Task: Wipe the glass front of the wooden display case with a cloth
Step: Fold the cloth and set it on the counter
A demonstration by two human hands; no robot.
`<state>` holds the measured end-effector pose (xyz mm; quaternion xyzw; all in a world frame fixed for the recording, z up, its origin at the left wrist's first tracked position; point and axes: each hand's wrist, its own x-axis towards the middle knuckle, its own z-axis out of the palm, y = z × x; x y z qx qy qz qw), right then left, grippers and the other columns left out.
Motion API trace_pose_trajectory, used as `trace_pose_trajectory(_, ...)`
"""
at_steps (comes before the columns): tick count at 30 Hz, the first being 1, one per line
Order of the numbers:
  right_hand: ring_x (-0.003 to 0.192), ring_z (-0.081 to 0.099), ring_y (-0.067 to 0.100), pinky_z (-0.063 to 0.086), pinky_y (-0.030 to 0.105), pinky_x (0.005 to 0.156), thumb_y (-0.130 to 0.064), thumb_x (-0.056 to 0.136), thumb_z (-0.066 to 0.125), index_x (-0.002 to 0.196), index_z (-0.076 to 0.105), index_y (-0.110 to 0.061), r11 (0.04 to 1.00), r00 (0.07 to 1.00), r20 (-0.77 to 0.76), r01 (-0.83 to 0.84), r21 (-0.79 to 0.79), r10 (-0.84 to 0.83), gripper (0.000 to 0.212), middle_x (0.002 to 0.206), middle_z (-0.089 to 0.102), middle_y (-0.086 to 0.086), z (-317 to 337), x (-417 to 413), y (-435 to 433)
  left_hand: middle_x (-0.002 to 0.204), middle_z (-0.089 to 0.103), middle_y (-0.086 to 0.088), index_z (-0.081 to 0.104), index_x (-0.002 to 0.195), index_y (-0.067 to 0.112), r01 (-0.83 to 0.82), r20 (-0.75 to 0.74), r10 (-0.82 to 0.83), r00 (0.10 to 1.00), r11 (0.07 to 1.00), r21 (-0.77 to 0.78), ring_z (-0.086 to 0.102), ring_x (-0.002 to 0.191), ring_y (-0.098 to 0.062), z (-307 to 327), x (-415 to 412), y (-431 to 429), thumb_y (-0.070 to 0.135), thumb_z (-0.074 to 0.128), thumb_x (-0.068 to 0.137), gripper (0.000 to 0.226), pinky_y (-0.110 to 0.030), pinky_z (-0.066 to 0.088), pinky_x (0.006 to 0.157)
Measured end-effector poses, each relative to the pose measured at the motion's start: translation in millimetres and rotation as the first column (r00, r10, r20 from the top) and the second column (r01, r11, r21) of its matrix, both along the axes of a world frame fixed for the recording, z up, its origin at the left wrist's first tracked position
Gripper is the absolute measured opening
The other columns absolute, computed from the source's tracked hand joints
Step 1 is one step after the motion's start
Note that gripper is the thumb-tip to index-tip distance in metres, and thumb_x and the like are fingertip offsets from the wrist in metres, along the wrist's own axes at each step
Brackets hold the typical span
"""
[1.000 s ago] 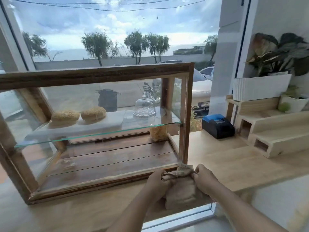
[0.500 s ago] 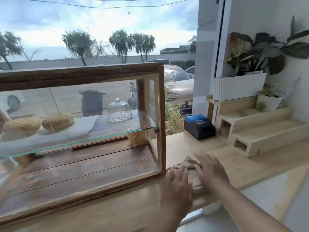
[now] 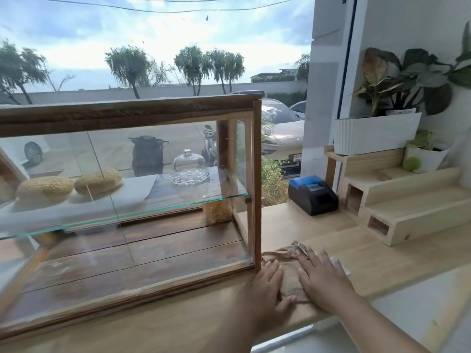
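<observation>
Both hands have changed their hold: a second ago they clutched the cloth (image 3: 290, 277) in a bunch, half a second ago the left hand (image 3: 267, 282) was lifted and blurred above the near edge. Now it lies flat beside the right hand (image 3: 322, 281), and the cloth is pressed out under them. Neither grip holds anything. Both are wide, the fingers straight and a little spread, palms down on the fabric, and the left thumb lies across its near hem.

The cloth is tan and rests on the table (image 3: 293, 225) close to the near edge. Its crumpled far end lies just beside the front right corner post of the display case (image 3: 127, 115). The left fingertips lie right by the foot of that post; whether they touch it cannot be told. A white slip (image 3: 340, 264) peeks out past the right hand's fingers.

The wooden case stands on the left part of the table and runs off the left side of the view. Its glass front (image 3: 153, 250) faces the near edge, apart from the cloth and from both palms. Inside, a glass shelf (image 3: 127, 215) carries two pale loaves (image 3: 98, 180) and a clear glass dome (image 3: 188, 169).

Toward the far right corner sits a black and blue printer (image 3: 312, 194). Just to the right of it stands a stepped wooden stand (image 3: 407, 212). The stand bears a white ribbed planter (image 3: 377, 133) with large leaves and a small white pot (image 3: 428, 157).
</observation>
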<state>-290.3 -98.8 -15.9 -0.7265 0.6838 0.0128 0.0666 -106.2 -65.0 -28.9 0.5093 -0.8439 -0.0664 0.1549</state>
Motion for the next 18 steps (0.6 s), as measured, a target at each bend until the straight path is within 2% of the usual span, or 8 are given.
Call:
trace_pose_trajectory(4,0.152,-0.002,0.023,-0.001,0.049,0.121,-0.039,0.103,0.016,0.158,0.004,-0.028,0.997,0.997,-0.019,-0.079,-0.014,0.079,0.057,0.166,0.001,-0.002,12,16,7,0.157,0.027,-0.004,0.027,0.15,0.015,0.042,0.122,-0.044,0.992,0.999,0.016,0.027,0.142,-0.022,20,39,22,0.051,0.044,0.093,0.069,-0.034,0.024,0.116)
trace_pose_trajectory(8,0.147,0.021,0.019,0.015,0.04,0.119,-0.043,0.101,0.026,0.152,0.031,-0.025,0.983,0.987,0.062,-0.141,-0.122,0.149,0.054,0.159,0.027,-0.002,8,59,28,0.153,0.034,-0.002,0.036,0.144,0.017,-0.017,0.199,0.019,0.98,1.0,-0.011,0.032,0.139,-0.022,30,84,45,0.051,0.043,0.093,0.061,-0.033,0.024,0.113)
trace_pose_trajectory(10,0.129,0.047,0.026,0.036,0.039,0.108,-0.04,0.095,0.027,0.13,0.057,-0.022,0.963,0.978,0.089,-0.166,-0.21,0.188,0.05,0.137,0.053,0.001,-1,89,44,0.153,0.033,0.0,0.036,0.143,0.019,-0.034,0.26,0.041,0.965,0.999,-0.03,0.03,0.14,-0.019,25,110,53,0.055,0.04,0.093,0.062,-0.033,0.023,0.113)
trace_pose_trajectory(11,0.11,0.059,0.028,0.048,0.039,0.094,-0.037,0.087,0.031,0.107,0.068,-0.02,0.941,0.97,0.093,-0.193,-0.276,0.226,0.045,0.116,0.063,0.003,-5,103,51,0.153,0.033,0.001,0.035,0.144,0.019,-0.046,0.288,0.055,0.956,0.998,-0.038,0.029,0.14,-0.019,22,124,58,0.057,0.038,0.093,0.064,-0.033,0.022,0.113)
trace_pose_trajectory(13,0.075,0.065,0.025,0.055,0.034,0.064,-0.033,0.072,0.049,0.068,0.066,-0.019,0.9,0.956,0.106,-0.216,-0.378,0.273,0.022,0.08,0.063,0.003,-4,131,67,0.152,0.033,0.002,0.034,0.145,0.02,-0.1,0.322,0.108,0.941,0.994,-0.044,0.03,0.138,-0.018,22,155,72,0.06,0.035,0.092,0.066,-0.034,0.023,0.113)
trace_pose_trajectory(14,0.066,0.063,0.022,0.053,0.03,0.056,-0.031,0.067,0.057,0.062,0.062,-0.02,0.876,0.945,0.127,-0.221,-0.429,0.301,0.013,0.073,0.06,0.001,-4,144,74,0.15,0.034,0.002,0.034,0.144,0.021,-0.129,0.329,0.137,0.935,0.991,-0.045,0.031,0.137,-0.019,22,171,81,0.06,0.034,0.091,0.066,-0.034,0.024,0.112)
trace_pose_trajectory(16,0.065,0.061,0.02,0.05,0.029,0.053,-0.032,0.071,0.056,0.063,0.057,-0.022,0.857,0.903,0.175,-0.289,-0.427,0.391,0.013,0.071,0.055,-0.003,-9,172,83,0.148,0.037,0.001,0.037,0.143,0.02,-0.189,0.318,0.193,0.928,0.981,-0.043,0.032,0.135,-0.02,21,203,99,0.062,0.033,0.09,0.067,-0.034,0.027,0.112)
trace_pose_trajectory(18,0.08,0.062,0.02,0.053,0.035,0.066,-0.039,0.08,0.039,0.076,0.062,-0.023,0.865,0.872,0.228,-0.332,-0.376,0.434,0.029,0.083,0.058,-0.004,-10,197,90,0.143,0.045,0.002,0.045,0.139,0.02,-0.259,0.267,0.266,0.926,0.964,-0.061,0.041,0.13,-0.02,20,232,119,0.064,0.035,0.087,0.069,-0.031,0.034,0.109)
